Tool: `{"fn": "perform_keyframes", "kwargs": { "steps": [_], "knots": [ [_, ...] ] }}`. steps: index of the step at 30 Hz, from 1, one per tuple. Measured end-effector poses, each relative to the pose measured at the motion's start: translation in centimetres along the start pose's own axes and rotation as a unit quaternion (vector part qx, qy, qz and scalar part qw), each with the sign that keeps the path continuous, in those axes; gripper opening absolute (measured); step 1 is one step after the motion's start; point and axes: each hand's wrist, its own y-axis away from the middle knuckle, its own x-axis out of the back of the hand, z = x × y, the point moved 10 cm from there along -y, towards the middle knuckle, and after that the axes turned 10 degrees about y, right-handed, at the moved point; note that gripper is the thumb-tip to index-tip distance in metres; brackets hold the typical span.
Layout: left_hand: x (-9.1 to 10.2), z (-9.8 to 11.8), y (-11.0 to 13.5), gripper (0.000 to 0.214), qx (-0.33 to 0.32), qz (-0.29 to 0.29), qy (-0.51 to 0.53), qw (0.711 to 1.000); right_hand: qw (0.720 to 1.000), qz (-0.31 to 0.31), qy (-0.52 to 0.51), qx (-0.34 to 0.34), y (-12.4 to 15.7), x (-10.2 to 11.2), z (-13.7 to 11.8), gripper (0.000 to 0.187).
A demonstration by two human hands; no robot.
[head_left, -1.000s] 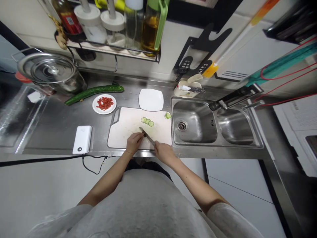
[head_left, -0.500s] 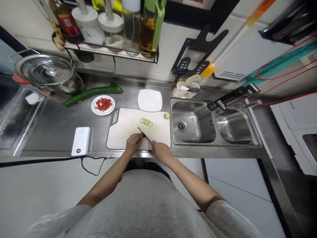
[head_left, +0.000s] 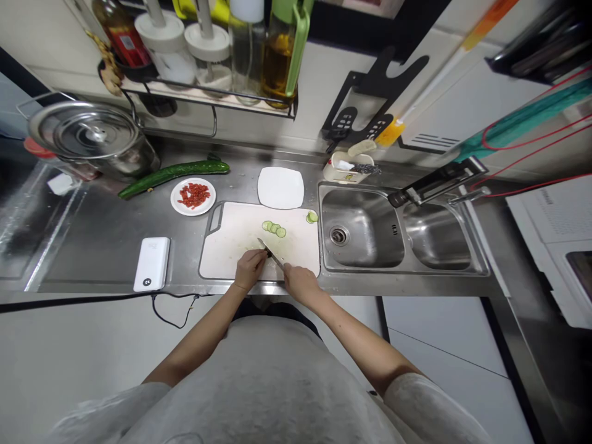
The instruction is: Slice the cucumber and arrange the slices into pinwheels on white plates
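On the white cutting board [head_left: 222,253], near its front edge, my right hand [head_left: 301,285] is wrapped round the handle of a knife [head_left: 272,253]. The blade slants up and to the left. My left hand [head_left: 250,269] is closed, its fingertips pinching a small dark piece [head_left: 267,252] against the blade's left side; what kind of piece cannot be made out. Beyond the blade lies a short row of cucumber slices [head_left: 274,229]. More cucumber slices [head_left: 312,217] are stacked at the board's far right corner.
Behind the board stand an empty white square plate [head_left: 280,187] and a small plate [head_left: 211,199] of red pieces. A whole cucumber [head_left: 173,175] lies farther left, near a lidded steel pot [head_left: 134,154]. A white power bank [head_left: 152,264] sits left; a double sink [head_left: 361,225] is right.
Hardly anything differs. The whole view has shifted very slightly; both hands, the knife and the dark piece keep their places on the board.
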Motion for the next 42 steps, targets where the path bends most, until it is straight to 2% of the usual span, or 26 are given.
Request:
{"fn": "perform_keyframes", "kwargs": {
  "steps": [26, 32, 35, 38, 40, 42],
  "knots": [
    [0.0, 0.3, 0.0, 0.019, -0.023, -0.001, -0.003, 1.0, 1.0, 0.018, 0.007, 0.012, -2.4, -0.8, -0.7, 0.03],
    [0.0, 0.1, -0.2, 0.018, 0.004, -0.008, -0.003, 1.0, 0.999, 0.041, 0.009, 0.011, -2.9, -1.2, -0.7, 0.03],
    [0.0, 0.3, -0.4, 0.018, 0.02, -0.014, -0.002, 1.0, 0.998, 0.058, 0.008, 0.013, -2.7, -0.9, 0.2, 0.033],
    [0.4, 0.8, -0.5, 0.017, 0.036, -0.013, 0.003, 0.999, 0.996, 0.085, 0.019, -0.016, -2.1, -0.4, 2.1, 0.035],
    [1.4, 1.1, -0.8, 0.019, 0.055, 0.014, -0.003, 0.998, 0.992, 0.111, 0.038, -0.047, -1.6, 0.1, 3.9, 0.038],
    [3.4, 1.1, -1.3, 0.024, 0.086, 0.077, -0.02, 0.993, 0.985, 0.148, 0.061, -0.07, -1.1, 0.6, 5.3, 0.04]
  ]
}}
